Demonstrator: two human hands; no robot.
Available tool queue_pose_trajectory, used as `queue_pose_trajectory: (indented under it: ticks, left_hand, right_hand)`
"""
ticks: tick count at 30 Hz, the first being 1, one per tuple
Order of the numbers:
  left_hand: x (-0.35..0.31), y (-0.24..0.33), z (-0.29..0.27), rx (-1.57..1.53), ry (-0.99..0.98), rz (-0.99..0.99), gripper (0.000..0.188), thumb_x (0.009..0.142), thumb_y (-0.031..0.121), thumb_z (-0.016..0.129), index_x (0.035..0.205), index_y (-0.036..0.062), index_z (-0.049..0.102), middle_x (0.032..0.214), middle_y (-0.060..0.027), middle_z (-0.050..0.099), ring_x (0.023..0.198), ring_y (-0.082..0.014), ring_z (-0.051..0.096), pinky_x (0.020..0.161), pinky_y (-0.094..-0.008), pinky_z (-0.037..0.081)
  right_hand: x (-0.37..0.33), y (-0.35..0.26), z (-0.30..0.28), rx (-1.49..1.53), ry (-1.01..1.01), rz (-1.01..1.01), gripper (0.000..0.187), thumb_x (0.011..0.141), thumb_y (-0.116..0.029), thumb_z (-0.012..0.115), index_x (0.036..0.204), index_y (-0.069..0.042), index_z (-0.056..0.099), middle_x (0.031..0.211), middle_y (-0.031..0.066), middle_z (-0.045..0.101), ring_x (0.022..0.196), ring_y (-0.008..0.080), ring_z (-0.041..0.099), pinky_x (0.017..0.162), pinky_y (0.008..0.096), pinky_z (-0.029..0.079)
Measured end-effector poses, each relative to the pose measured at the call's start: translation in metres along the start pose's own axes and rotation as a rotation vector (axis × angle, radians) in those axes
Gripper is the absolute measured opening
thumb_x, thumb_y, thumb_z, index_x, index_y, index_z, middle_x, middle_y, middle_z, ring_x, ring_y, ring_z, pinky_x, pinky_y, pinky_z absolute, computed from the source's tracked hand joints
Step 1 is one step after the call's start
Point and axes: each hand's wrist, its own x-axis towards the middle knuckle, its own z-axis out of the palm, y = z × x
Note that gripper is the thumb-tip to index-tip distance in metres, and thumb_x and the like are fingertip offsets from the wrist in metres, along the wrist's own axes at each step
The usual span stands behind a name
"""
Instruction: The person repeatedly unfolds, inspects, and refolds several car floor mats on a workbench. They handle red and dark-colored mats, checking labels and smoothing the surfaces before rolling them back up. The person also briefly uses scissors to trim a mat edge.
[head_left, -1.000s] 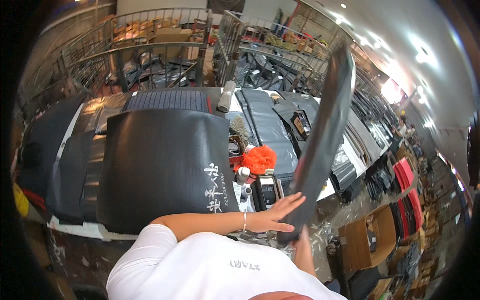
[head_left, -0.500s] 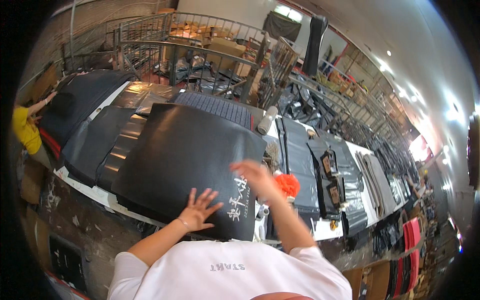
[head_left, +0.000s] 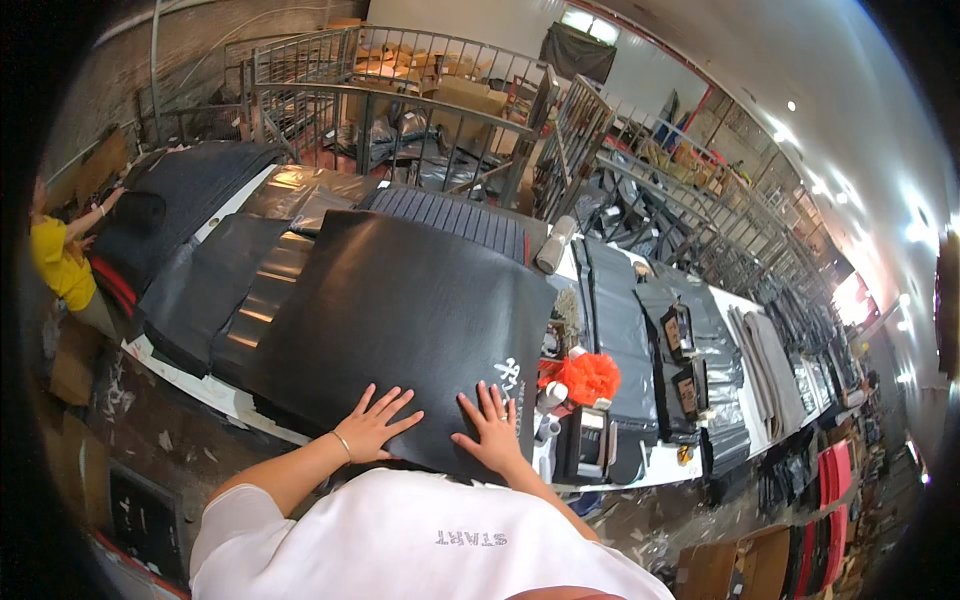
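A large black mat (head_left: 400, 310) with a smooth sheen lies flat on the long white-topped table, its near edge close to my body. White lettering runs near its right side, partly covered by my right hand. My left hand (head_left: 372, 425) rests on the near part of the mat with fingers spread. Beside it, my right hand (head_left: 490, 430) also lies palm down on the mat, fingers apart. A ribbed dark mat (head_left: 440, 215) shows from beneath the far edge of the large one.
Right of the mat sit an orange-red mesh bundle (head_left: 588, 380), white bottles (head_left: 548, 398) and a black box (head_left: 585, 445). More dark mats (head_left: 618, 330) continue along the table. At far left a person in yellow (head_left: 62, 262) handles a dark mat. Metal railings (head_left: 440, 125) stand behind.
My right hand has come down and left from above the lettering onto the mat's near part. My left hand stays flat on the mat. The view has shifted slightly.
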Motion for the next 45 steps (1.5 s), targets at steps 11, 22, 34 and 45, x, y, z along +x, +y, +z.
queue_pose_trajectory:
  ticks: [11, 22, 34, 45]
  left_hand:
    - [0.001, -0.010, -0.016, -0.104, 0.082, 0.049, 0.052, 0.097, 0.027, 0.069, 0.148, 0.0209, 0.059, 0.154, -0.0099, 0.058, 0.135, -0.0256, 0.062, 0.096, -0.0402, 0.060]
    - [0.078, -0.062, -0.123, -0.198, -0.598, 0.370, 0.044, 0.104, 0.022, 0.060, 0.148, 0.0164, 0.061, 0.138, -0.0148, 0.069, 0.114, -0.0388, 0.070, 0.100, -0.0464, 0.054]
    - [0.258, -0.144, -0.425, 0.034, 1.658, 0.204, 0.061, 0.101, 0.038, 0.069, 0.153, 0.0118, 0.050, 0.138, -0.0246, 0.056, 0.125, -0.0465, 0.057, 0.105, -0.0523, 0.046]
    - [0.078, -0.065, -0.046, -0.036, -0.279, 0.168, 0.125, 0.070, 0.057, 0.089, 0.171, 0.0286, 0.020, 0.179, -0.0097, -0.007, 0.165, -0.0335, -0.001, 0.130, -0.0608, 0.007]
  right_hand:
    - [-0.075, 0.000, -0.051, 0.379, 0.404, 0.407, 0.027, 0.098, -0.020, 0.072, 0.115, 0.000, 0.076, 0.128, 0.0198, 0.072, 0.121, 0.0359, 0.067, 0.105, 0.0419, 0.050]
    - [-0.151, -0.021, -0.018, 0.373, 0.324, 0.716, 0.027, 0.098, -0.025, 0.071, 0.109, -0.001, 0.077, 0.106, 0.0192, 0.075, 0.095, 0.0381, 0.072, 0.082, 0.0439, 0.056]
    - [-0.171, -0.043, -0.016, 0.408, 0.323, 0.801, 0.023, 0.095, -0.021, 0.072, 0.107, -0.002, 0.077, 0.104, 0.0193, 0.075, 0.096, 0.0408, 0.071, 0.084, 0.0469, 0.056]
    - [-0.187, 0.045, -0.026, 0.189, 0.397, 0.873, 0.018, 0.097, -0.020, 0.068, 0.102, -0.006, 0.076, 0.100, 0.0151, 0.071, 0.095, 0.0394, 0.069, 0.082, 0.0485, 0.054]
